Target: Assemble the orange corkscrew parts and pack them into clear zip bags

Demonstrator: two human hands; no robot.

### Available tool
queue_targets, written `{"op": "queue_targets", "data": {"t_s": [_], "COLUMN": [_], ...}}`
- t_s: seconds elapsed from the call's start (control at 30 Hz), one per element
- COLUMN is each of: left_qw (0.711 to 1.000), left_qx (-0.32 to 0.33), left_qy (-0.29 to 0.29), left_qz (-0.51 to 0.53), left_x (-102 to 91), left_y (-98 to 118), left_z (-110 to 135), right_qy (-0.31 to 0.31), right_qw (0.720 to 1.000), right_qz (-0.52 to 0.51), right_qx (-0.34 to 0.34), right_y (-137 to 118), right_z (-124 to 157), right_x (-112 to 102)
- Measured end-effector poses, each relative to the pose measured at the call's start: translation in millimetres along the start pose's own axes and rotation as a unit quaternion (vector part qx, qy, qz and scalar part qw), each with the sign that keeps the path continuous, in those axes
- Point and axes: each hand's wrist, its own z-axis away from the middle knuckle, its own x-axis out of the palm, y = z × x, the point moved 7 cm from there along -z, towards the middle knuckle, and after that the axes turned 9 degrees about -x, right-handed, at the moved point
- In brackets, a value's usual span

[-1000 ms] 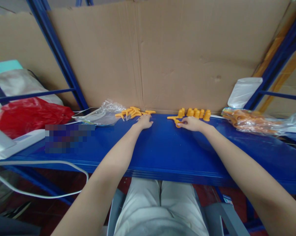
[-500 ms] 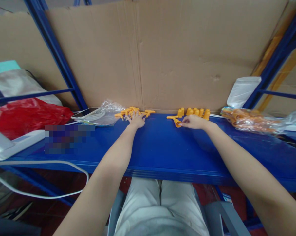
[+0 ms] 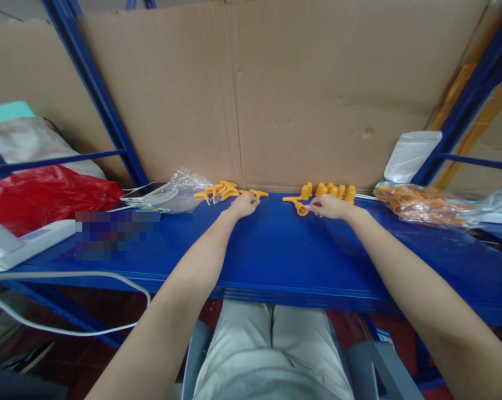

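Note:
My left hand (image 3: pixel 243 205) is closed beside the heap of yellow T-handled corkscrews (image 3: pixel 226 188), whose twisted silver metal ends show. From its fingertips juts the bar of one yellow T-handle (image 3: pixel 260 194); the rest of that piece is hidden by the hand. On the right, my right hand (image 3: pixel 329 206) pinches the rim of a yellow corkscrew with a round, hollow end (image 3: pixel 302 210). That end faces me, and its T-bar lies toward the cardboard. Just behind the right hand, several yellow sleeves (image 3: pixel 334 189) stand upright in a group.
The blue tabletop (image 3: pixel 276 250) is backed by a cardboard sheet (image 3: pixel 296 100). To the right lies a clear bag of orange-yellow parts (image 3: pixel 426 206). On the left are clear plastic packaging (image 3: pixel 184 191), a red bag (image 3: pixel 55 194) and a white cable (image 3: pixel 88 275) looping past the edge.
My left hand has drawn slightly right and toward me from the heap, its spread fingers now closed. The T-handle at its fingertips has shifted right. My right hand has barely moved.

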Motion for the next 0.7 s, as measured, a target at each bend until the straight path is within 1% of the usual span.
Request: {"op": "queue_targets", "data": {"t_s": [0.07, 0.13, 0.17, 0.23, 0.3, 0.33, 0.43, 0.5, 0.6, 0.7], "left_qw": [0.996, 0.992, 0.992, 0.994, 0.995, 0.995, 0.995, 0.995, 0.989, 0.976], "left_qx": [0.015, 0.033, 0.044, 0.073, 0.093, 0.099, 0.088, 0.059, 0.005, -0.016], "left_qy": [-0.001, -0.013, -0.021, -0.039, -0.033, -0.022, 0.013, 0.012, -0.033, -0.089], "left_qz": [-0.083, -0.122, -0.117, -0.070, -0.025, -0.016, -0.047, -0.084, -0.147, -0.197], "left_x": [2.9, 8.2, 11.0, 16.1, 17.4, 17.0, 15.7, 17.1, 22.7, 27.7], "left_y": [12.1, 27.1, 35.1, 50.2, 59.0, 60.0, 49.2, 34.5, 13.5, 7.1], "left_z": [4.3, 9.9, 12.7, 17.5, 19.4, 19.1, 14.4, 9.4, 4.1, 5.0], "right_qy": [-0.003, 0.007, 0.015, 0.032, 0.045, 0.050, 0.052, 0.053, 0.063, 0.054], "right_qw": [1.000, 0.999, 0.998, 0.996, 0.991, 0.988, 0.977, 0.969, 0.965, 0.973], "right_qz": [0.000, 0.009, 0.018, 0.047, 0.083, 0.103, 0.159, 0.184, 0.185, 0.157], "right_qx": [0.020, 0.040, 0.050, 0.069, 0.091, 0.101, 0.132, 0.156, 0.177, 0.158], "right_y": [2.5, 5.8, 7.7, 11.5, 15.2, 16.7, 22.5, 28.7, 41.3, 52.7], "right_z": [0.2, 0.5, 0.9, 2.3, 5.1, 6.9, 13.2, 17.2, 21.1, 19.2], "right_x": [-0.2, -2.8, -4.9, -10.3, -16.2, -19.2, -26.4, -29.4, -28.6, -17.6]}}
